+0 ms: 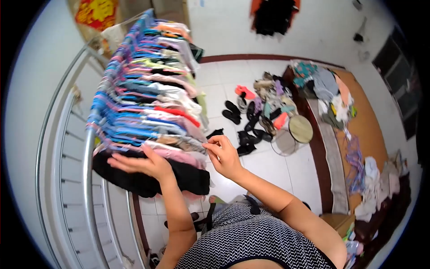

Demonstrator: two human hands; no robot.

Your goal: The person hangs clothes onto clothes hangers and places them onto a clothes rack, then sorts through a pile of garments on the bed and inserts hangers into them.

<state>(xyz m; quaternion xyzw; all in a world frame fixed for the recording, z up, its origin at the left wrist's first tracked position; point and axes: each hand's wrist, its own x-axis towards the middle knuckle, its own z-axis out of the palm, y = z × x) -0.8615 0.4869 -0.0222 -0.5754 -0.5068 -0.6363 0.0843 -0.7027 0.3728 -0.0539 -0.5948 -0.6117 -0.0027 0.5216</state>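
My left hand [154,166] is open, its fingers stretched flat along the top of a black garment [190,177] at the near end of a full clothes rail. Closed in a pinch, my right hand [226,158] is at the outer edge of a grey patterned garment [190,143], and its fingertips appear to hold that edge. Between the black and grey pieces hangs a pink garment [179,155]. Blue and pink hangers [130,130] crowd the rail, carrying many clothes, a red one [179,115] among them.
A metal rack pole [88,179] runs down on the left. Several shoes [231,112] lie on the white tiled floor near a round stool [300,129]. On the right, heaped clothes [327,85] cover part of a wooden bed [365,116]. Dark clothing [273,15] hangs on the far wall.
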